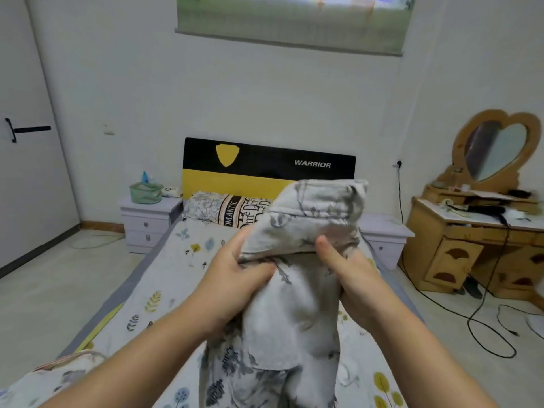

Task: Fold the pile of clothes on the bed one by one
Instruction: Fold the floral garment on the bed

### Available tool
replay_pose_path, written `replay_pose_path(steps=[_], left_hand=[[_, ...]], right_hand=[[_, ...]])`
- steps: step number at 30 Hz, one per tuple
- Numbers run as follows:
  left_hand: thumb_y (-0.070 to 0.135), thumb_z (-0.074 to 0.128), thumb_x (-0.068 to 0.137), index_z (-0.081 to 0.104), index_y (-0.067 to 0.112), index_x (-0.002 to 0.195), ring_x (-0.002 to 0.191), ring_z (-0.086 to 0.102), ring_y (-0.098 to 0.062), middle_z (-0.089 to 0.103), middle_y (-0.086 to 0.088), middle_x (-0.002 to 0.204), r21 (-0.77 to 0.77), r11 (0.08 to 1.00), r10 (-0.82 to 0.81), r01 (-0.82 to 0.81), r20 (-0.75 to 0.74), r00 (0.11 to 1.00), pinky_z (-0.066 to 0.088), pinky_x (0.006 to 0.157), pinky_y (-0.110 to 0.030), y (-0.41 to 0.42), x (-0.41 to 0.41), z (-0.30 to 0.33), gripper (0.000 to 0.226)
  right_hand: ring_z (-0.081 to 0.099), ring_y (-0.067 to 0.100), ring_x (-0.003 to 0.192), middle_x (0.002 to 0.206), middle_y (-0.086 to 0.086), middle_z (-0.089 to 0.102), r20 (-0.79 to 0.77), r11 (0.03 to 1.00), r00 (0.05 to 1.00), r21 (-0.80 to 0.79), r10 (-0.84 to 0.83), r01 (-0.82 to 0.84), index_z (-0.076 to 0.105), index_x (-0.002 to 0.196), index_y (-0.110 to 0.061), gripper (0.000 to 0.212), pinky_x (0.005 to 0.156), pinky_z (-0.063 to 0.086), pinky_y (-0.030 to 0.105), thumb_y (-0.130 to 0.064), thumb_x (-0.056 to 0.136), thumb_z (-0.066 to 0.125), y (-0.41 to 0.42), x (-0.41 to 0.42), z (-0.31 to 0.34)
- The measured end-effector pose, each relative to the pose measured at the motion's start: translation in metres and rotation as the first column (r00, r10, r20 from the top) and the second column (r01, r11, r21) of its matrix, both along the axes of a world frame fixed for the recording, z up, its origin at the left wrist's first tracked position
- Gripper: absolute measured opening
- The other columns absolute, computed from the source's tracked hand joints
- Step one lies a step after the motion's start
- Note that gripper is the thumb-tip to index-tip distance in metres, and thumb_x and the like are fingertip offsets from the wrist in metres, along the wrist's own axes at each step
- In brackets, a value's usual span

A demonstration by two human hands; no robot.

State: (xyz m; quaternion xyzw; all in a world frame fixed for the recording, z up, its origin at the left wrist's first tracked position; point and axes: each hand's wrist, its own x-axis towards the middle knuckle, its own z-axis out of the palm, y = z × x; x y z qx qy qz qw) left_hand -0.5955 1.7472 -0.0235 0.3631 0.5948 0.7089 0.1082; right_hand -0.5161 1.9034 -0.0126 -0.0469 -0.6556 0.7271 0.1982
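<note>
Both forearms reach forward above the bed (182,260). The left hand (235,278) grips the grey printed trousers (294,313) by a fold. The right hand (350,275) clasps them just beside it, thumb up.

pale grey trousers (294,304), leaf-print bedsheet (176,275)

A home bedroom: bed (176,260), nightstand (148,220), heart-mirrored dressing table (477,231).

Ahead: the raised grey patterned garment (297,290), gripped by both hands (235,278), blocks the middle of the leaf-print bed (176,275).
Left: bare sheet lies open up to the printed pillow (226,209).
Near left: another pale garment (53,375) occupies the bed corner.
</note>
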Motion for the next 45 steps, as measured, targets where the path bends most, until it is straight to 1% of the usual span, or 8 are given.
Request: replay_pose_path(steps=[7,13,17,22,27,36,40,45], left_hand=[[0.072,0.05,0.074,0.06,0.04,0.119,0.108,0.062,-0.012,0.067,0.014,0.114,-0.115,0.981,-0.158,0.156,-0.007,0.987,0.05,0.085,-0.023,-0.003,0.004,-0.006,0.056],[0.03,0.054,0.092,0.051,0.028,0.117,0.12,0.048,-0.017,0.051,0.001,0.128,-0.261,0.898,0.33,-0.353,-0.128,0.935,0.039,0.096,-0.03,-0.011,-0.028,-0.011,0.025],[0.079,0.067,0.044,0.024,0.03,0.144,0.131,0.04,-0.022,0.036,-0.001,0.146,-0.374,0.927,0.044,0.028,0.182,0.982,0.035,0.106,-0.037,-0.012,-0.039,-0.022,0.119],[0.033,0.095,0.012,0.059,0.013,0.105,0.092,0.068,-0.016,0.072,0.0,0.101,-0.227,0.923,-0.235,0.311,0.31,0.921,0.055,0.071,-0.025,-0.034,-0.048,-0.022,0.101],[0.043,0.092,0.034,0.066,0.023,0.08,0.078,0.062,-0.02,0.067,-0.011,0.087,-0.44,0.888,-0.154,0.136,-0.005,0.988,0.05,0.072,-0.028,-0.064,-0.074,0.0,0.057],[0.019,0.072,0.079,0.05,0.021,0.066,0.062,0.048,-0.007,0.054,0.005,0.067,-0.543,0.634,0.11,-0.55,-0.642,0.759,0.028,0.048,-0.021,-0.054,-0.066,0.021,0.026],[0.023,0.072,0.08,0.054,0.017,0.07,0.059,0.048,-0.007,0.055,0.004,0.065,-0.666,0.555,0.078,-0.498,-0.554,0.829,0.029,0.048,-0.024,-0.054,-0.073,0.016,0.022],[0.012,0.062,0.087,0.051,0.012,0.069,0.033,0.038,-0.006,0.044,0.003,0.046,-0.533,0.841,0.136,-0.097,0.033,0.99,0.027,0.034,-0.014,-0.031,-0.051,0.019,0.022]], right_hand=[[0.066,0.031,0.099,0.109,0.021,0.067,-0.02,0.824,1.0,-0.566,-0.011,-0.002,0.06,0.118,0.003,0.047,0.084,0.053,0.047,-0.022,0.079,0.065,0.0,-0.02,0.005],[0.068,0.035,0.094,0.107,0.02,0.069,-0.126,0.745,0.961,-0.611,0.245,-0.27,0.075,0.093,-0.002,0.073,0.073,0.055,0.054,-0.019,0.025,0.095,0.009,0.005,0.014],[0.068,0.035,0.094,0.108,0.019,0.068,-0.157,0.766,0.952,-0.565,0.265,-0.306,0.074,0.096,-0.002,0.069,0.069,0.056,0.051,-0.02,0.033,0.093,0.013,0.014,0.019],[0.071,0.031,0.084,0.096,0.015,0.072,-0.123,0.823,0.991,-0.555,0.059,-0.118,0.078,0.082,-0.007,0.07,0.059,0.057,0.047,-0.02,0.015,0.095,0.035,0.03,0.024],[0.071,0.019,0.073,0.078,0.007,0.074,0.022,0.89,0.92,-0.247,-0.39,0.383,0.069,0.091,-0.008,0.014,0.055,0.057,0.029,0.0,0.08,0.066,0.075,0.052,0.016],[0.069,0.022,0.068,0.088,0.018,0.071,0.232,0.884,0.854,0.072,-0.465,0.462,0.064,0.1,0.001,0.02,0.056,0.056,0.025,0.001,0.08,0.065,0.097,0.074,-0.005],[0.064,0.014,0.06,0.078,0.014,0.068,0.166,0.697,0.717,0.458,-0.676,0.551,0.064,0.078,-0.008,0.007,0.057,0.05,0.024,-0.005,0.083,0.066,0.094,0.076,-0.009],[0.06,0.032,0.082,0.08,0.01,0.066,0.058,0.426,0.557,0.71,-0.829,0.56,0.065,0.079,-0.014,0.005,0.072,0.052,0.044,-0.009,0.08,0.066,0.077,0.059,-0.014]])
